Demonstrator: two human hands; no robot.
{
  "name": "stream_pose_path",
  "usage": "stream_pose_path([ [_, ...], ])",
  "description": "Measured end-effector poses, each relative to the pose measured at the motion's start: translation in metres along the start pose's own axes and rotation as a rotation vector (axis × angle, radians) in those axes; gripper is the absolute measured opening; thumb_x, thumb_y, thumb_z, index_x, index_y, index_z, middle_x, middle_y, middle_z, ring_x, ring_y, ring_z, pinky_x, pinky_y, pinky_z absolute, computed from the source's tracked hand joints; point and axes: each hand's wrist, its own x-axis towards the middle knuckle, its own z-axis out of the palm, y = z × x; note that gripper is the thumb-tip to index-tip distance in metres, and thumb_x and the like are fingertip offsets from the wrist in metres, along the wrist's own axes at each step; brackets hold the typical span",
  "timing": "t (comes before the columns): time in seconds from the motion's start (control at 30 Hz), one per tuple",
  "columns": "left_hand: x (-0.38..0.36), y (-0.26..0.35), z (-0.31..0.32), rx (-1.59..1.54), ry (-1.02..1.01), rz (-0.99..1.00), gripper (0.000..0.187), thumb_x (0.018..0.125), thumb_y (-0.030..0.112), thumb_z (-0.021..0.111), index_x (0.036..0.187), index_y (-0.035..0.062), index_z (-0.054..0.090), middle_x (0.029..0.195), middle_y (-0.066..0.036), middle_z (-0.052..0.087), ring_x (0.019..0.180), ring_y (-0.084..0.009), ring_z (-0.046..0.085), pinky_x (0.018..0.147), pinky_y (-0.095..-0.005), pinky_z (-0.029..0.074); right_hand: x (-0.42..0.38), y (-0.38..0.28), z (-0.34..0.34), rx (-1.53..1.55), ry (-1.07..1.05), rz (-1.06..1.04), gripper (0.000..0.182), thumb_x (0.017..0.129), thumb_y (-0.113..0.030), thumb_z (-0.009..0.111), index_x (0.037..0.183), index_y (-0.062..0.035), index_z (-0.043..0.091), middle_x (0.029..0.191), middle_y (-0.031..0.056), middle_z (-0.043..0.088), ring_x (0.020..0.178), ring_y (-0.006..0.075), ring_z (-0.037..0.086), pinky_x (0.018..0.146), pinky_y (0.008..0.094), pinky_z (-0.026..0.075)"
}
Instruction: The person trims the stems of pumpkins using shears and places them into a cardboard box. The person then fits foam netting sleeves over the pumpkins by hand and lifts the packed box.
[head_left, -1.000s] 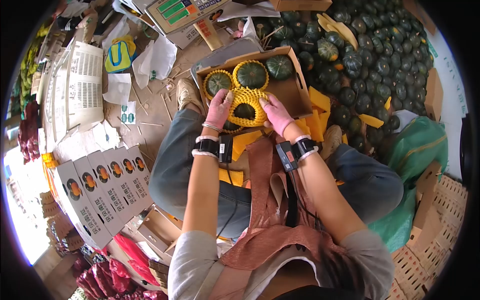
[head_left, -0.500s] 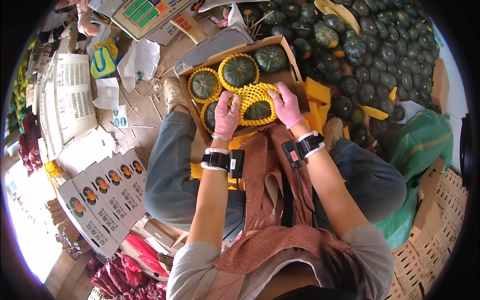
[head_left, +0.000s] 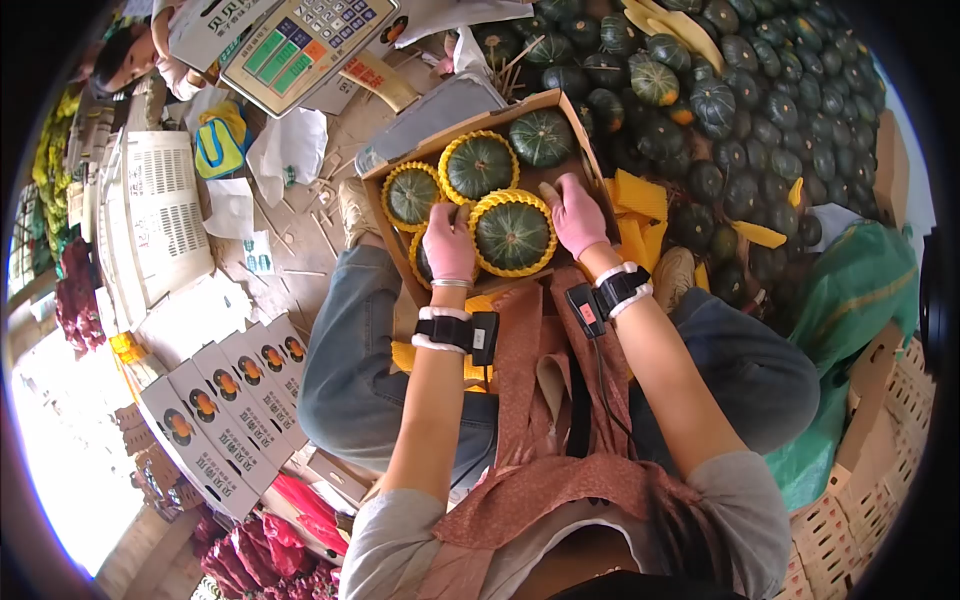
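My gloved left hand (head_left: 449,245) grips the left side of a dark green pumpkin (head_left: 513,236) wrapped in a yellow foam net. On its right side, my gloved right hand (head_left: 580,217) holds the net's edge, fingers curled. The pumpkin's ribbed face shows inside the net ring, over the near part of an open cardboard box (head_left: 588,140). Two netted pumpkins, one at the left (head_left: 412,192) and one behind (head_left: 478,166), sit in the box. A bare pumpkin (head_left: 541,137) fills the far right corner. Another netted one (head_left: 424,262) is partly hidden by my left hand.
A large heap of pumpkins (head_left: 740,130) lies at the right. Yellow foam nets (head_left: 640,200) lie beside the box. A digital scale (head_left: 300,50) stands at the far left, near another person's hand (head_left: 180,80). Printed cartons (head_left: 215,420) and a white crate (head_left: 165,200) are on the left.
The yellow net, bunched over the pumpkin's top before, is now opened back around its sides, baring its green face. My hands have shifted from the top to the sides.
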Motion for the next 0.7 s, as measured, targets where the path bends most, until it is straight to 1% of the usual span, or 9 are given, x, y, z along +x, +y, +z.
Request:
stream_pose_path([
  [0.07, -0.008, 0.017, -0.005, -0.064, 0.220, 0.119, 0.019, 0.085, 0.010, 0.058, 0.102, 0.0014, 0.058, 0.092, -0.016, 0.060, 0.088, -0.0340, 0.057, 0.078, -0.0361, 0.046, -0.013, -0.008, -0.012, -0.007, 0.181, -0.186, 0.018, 0.087, -0.017, 0.054, 0.104, -0.0143, 0.053, 0.084, 0.0176, 0.059, 0.073, 0.0370, 0.058, 0.063, 0.0433, 0.049],
  [0.17, -0.021, 0.027, -0.020, -0.013, 0.125, 0.503, 0.026, 0.086, 0.011, 0.057, 0.111, 0.0037, 0.056, 0.099, -0.015, 0.059, 0.088, -0.0328, 0.056, 0.078, -0.0374, 0.046, -0.046, -0.026, -0.031, -0.114, 0.177, -0.589, 0.021, 0.083, -0.010, 0.054, 0.102, -0.0166, 0.054, 0.087, 0.0143, 0.056, 0.071, 0.0364, 0.058, 0.061, 0.0427, 0.049],
  [0.33, -0.023, 0.013, -0.014, -0.680, -0.384, -0.053, 0.038, 0.089, 0.017, 0.058, 0.122, -0.0013, 0.051, 0.111, -0.017, 0.058, 0.101, -0.0246, 0.055, 0.090, -0.0309, 0.042, -0.057, -0.025, -0.005, -0.125, 0.090, -0.173, 0.027, 0.084, -0.012, 0.052, 0.111, -0.0177, 0.055, 0.091, 0.0141, 0.057, 0.083, 0.0350, 0.058, 0.066, 0.0437, 0.049],
  [0.43, -0.025, 0.019, -0.018, -0.296, -0.220, 0.294, 0.039, 0.091, 0.020, 0.056, 0.122, -0.0026, 0.050, 0.111, -0.015, 0.057, 0.102, -0.0225, 0.054, 0.090, -0.0309, 0.041, -0.052, -0.036, -0.010, 0.090, 0.139, -0.257, 0.037, 0.086, -0.027, 0.057, 0.119, -0.0120, 0.050, 0.104, 0.0173, 0.058, 0.094, 0.0355, 0.057, 0.079, 0.0415, 0.048],
  [0.47, -0.033, 0.020, -0.018, -0.397, -0.185, 0.322, 0.040, 0.093, 0.023, 0.052, 0.124, -0.0023, 0.048, 0.115, -0.013, 0.054, 0.105, -0.0215, 0.052, 0.091, -0.0321, 0.041, -0.056, -0.036, -0.022, 0.266, -0.047, -0.041, 0.069, 0.080, -0.044, 0.063, 0.131, -0.0053, 0.037, 0.118, 0.0225, 0.053, 0.106, 0.0348, 0.055, 0.091, 0.0377, 0.043],
  [0.5, -0.045, 0.052, -0.026, -0.765, -0.234, 0.193, 0.045, 0.095, 0.030, 0.046, 0.126, -0.0020, 0.045, 0.120, -0.012, 0.050, 0.108, -0.0207, 0.049, 0.094, -0.0316, 0.038, -0.051, -0.014, -0.008, 0.284, 0.022, -0.114, 0.091, 0.073, -0.043, 0.074, 0.138, -0.0032, 0.024, 0.118, 0.0221, 0.051, 0.109, 0.0315, 0.053, 0.096, 0.0347, 0.040],
  [0.57, -0.061, 0.079, -0.035, -0.899, -0.301, 0.157, 0.048, 0.097, 0.034, 0.041, 0.128, -0.0020, 0.043, 0.124, -0.013, 0.048, 0.109, -0.0191, 0.049, 0.097, -0.0295, 0.036, -0.057, -0.044, -0.040, 0.843, -0.096, -0.137, 0.093, 0.068, -0.026, 0.080, 0.138, -0.0045, 0.022, 0.120, 0.0172, 0.047, 0.107, 0.0270, 0.052, 0.095, 0.0345, 0.041],
  [0.63, -0.055, 0.079, -0.024, -1.358, -0.465, -0.168, 0.041, 0.098, 0.029, 0.039, 0.126, -0.0010, 0.045, 0.117, -0.008, 0.053, 0.108, -0.0157, 0.049, 0.095, -0.0282, 0.037, -0.048, -0.060, -0.072, 1.122, -0.270, 0.028, 0.082, 0.063, -0.012, 0.080, 0.130, -0.0049, 0.032, 0.119, 0.0118, 0.043, 0.108, 0.0187, 0.047, 0.091, 0.0340, 0.045],
  [0.7, -0.038, 0.058, -0.002, -0.873, -0.413, -0.089, 0.039, 0.096, 0.026, 0.044, 0.129, 0.0056, 0.043, 0.116, -0.011, 0.055, 0.098, -0.0179, 0.056, 0.087, -0.0283, 0.044, -0.028, -0.043, -0.072, 0.733, -0.199, -0.217, 0.083, 0.057, -0.015, 0.080, 0.125, -0.0061, 0.035, 0.117, 0.0119, 0.042, 0.108, 0.0221, 0.046, 0.093, 0.0364, 0.043],
])
